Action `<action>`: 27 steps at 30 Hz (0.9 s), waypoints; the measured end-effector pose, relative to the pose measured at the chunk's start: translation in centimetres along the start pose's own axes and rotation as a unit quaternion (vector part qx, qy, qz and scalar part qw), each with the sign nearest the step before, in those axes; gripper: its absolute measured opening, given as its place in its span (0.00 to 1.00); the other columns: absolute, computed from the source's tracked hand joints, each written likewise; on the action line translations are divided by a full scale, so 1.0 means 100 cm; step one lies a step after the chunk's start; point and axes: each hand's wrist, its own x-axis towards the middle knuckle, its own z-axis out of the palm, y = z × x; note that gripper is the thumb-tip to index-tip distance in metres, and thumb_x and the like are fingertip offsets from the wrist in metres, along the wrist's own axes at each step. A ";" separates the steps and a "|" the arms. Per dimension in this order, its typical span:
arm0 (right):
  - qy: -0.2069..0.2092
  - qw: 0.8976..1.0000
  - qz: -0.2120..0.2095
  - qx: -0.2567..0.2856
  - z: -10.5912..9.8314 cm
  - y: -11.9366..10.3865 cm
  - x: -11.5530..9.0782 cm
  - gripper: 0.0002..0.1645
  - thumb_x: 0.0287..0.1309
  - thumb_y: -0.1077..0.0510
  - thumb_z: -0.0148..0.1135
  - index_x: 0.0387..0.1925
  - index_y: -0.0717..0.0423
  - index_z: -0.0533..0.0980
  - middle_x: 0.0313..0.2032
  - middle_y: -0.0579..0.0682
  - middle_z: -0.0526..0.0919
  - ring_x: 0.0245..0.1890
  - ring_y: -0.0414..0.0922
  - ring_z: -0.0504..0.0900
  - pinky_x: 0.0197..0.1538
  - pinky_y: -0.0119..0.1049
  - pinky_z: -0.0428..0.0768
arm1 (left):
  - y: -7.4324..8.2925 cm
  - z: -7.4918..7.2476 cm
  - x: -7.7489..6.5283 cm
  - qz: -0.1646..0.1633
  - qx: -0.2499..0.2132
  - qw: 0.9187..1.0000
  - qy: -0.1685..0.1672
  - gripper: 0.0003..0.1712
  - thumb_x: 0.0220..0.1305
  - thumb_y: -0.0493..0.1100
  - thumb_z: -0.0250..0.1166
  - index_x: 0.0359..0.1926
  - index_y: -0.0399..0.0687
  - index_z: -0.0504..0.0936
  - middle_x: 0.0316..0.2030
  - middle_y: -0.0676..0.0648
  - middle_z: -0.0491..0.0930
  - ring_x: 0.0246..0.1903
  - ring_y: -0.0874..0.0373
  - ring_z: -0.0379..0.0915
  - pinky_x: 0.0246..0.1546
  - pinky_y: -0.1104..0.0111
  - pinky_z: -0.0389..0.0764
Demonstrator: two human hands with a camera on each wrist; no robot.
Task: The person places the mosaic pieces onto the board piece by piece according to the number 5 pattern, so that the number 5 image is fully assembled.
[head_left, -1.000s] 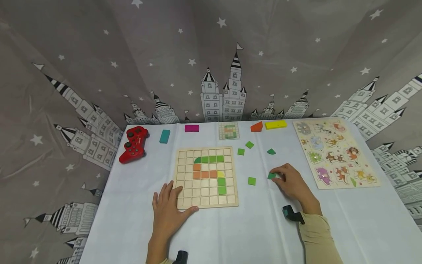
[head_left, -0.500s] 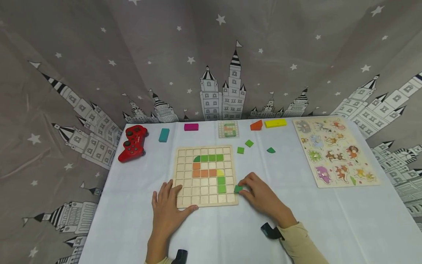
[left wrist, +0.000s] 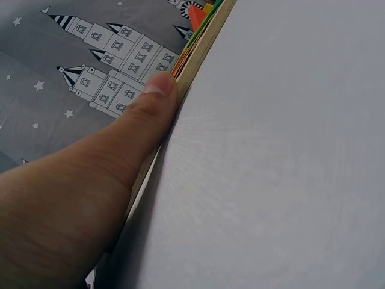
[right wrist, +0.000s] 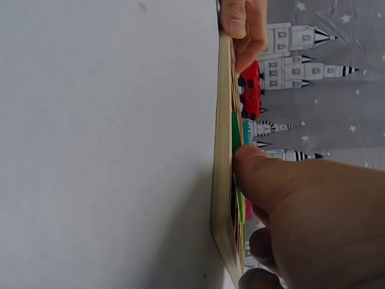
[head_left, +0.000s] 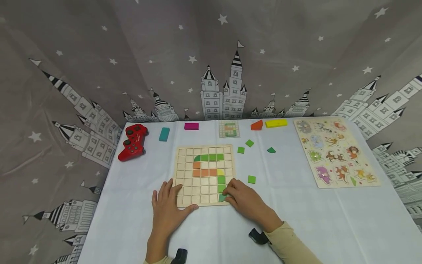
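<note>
A wooden grid board [head_left: 189,190] lies on the white tabletop, carrying green, orange and yellow tiles in a bent row. My left hand [head_left: 166,209] rests at the board's lower left corner, fingers spread, thumb along its front edge [left wrist: 162,84]. With thumb and fingertips my right hand [head_left: 248,203] pinches a dark green quarter-round tile [head_left: 222,198] at the cell below the lowest light green tile [head_left: 221,188]. In the right wrist view that green tile [right wrist: 236,129] stands slightly above the board's rim [right wrist: 221,150], the thumb against it.
Right of the board lie loose green square tiles [head_left: 252,179] and a green quarter-round [head_left: 271,150]. Behind are a pattern card [head_left: 229,129] and coloured blocks [head_left: 276,123]. A red game controller [head_left: 133,142] sits left, an animal puzzle [head_left: 336,154] right.
My right hand has carried the dark green quarter-round tile leftward from the table at the right onto the board's lower right part. The left hand has stayed in place.
</note>
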 end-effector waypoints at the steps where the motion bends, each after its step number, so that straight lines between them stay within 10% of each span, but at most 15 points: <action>1: 0.002 1.000 -0.003 -0.008 0.000 -0.001 0.000 0.07 0.66 0.51 0.68 0.44 0.45 0.84 0.41 0.40 0.76 0.40 0.36 0.76 0.41 0.30 0.81 | 0.000 -0.001 0.000 -0.001 -0.001 1.000 -0.003 0.56 0.41 0.74 0.76 0.66 0.48 0.73 0.76 0.36 0.59 0.78 0.36 0.47 0.74 0.34 0.41; 16: 0.036 0.998 0.040 0.015 0.002 -0.008 0.002 0.03 0.60 0.54 0.73 0.35 0.47 0.88 0.33 0.38 0.79 0.35 0.35 0.75 0.36 0.27 0.78 | 0.000 -0.001 0.000 -0.012 -0.002 1.000 -0.016 0.57 0.42 0.75 0.75 0.67 0.49 0.72 0.76 0.37 0.58 0.78 0.37 0.45 0.75 0.35 0.39; 27: 0.066 0.980 0.188 0.014 -0.027 0.045 -0.010 0.20 0.56 0.51 0.77 0.50 0.49 0.84 0.42 0.44 0.80 0.42 0.42 0.79 0.48 0.41 0.82 | 0.000 -0.003 0.001 -0.014 -0.002 1.000 -0.017 0.57 0.41 0.75 0.75 0.67 0.49 0.73 0.77 0.37 0.58 0.78 0.37 0.44 0.75 0.35 0.38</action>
